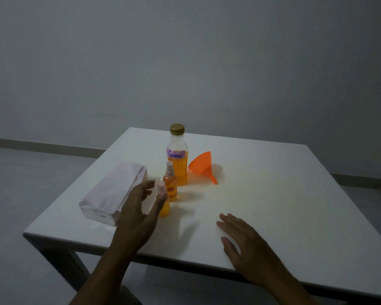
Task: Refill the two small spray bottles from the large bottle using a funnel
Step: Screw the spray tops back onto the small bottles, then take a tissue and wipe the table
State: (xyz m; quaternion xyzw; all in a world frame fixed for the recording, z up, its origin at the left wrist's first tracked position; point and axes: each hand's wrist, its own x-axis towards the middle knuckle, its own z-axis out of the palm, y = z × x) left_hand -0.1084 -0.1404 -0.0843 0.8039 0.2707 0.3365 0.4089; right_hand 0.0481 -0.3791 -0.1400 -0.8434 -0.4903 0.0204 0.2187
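Bare dim room, white table (273, 183), plain wall (185, 62)

— What do we see at the back?
— We see the large bottle (177, 159) upright on the table (273, 194). It is clear plastic with a gold cap on, orange liquid up to its purple "Spray" label.
— And the funnel?
— We find the orange funnel (201, 166) just right of it, lying on its side, spout pointing toward us and rightward.
— The small ones?
— The far spray bottle (170, 183) stands just before the large bottle, capped, orange inside. The near spray bottle (165, 209) stands just beside it, closer to us, upright, capped, partly hidden from us.
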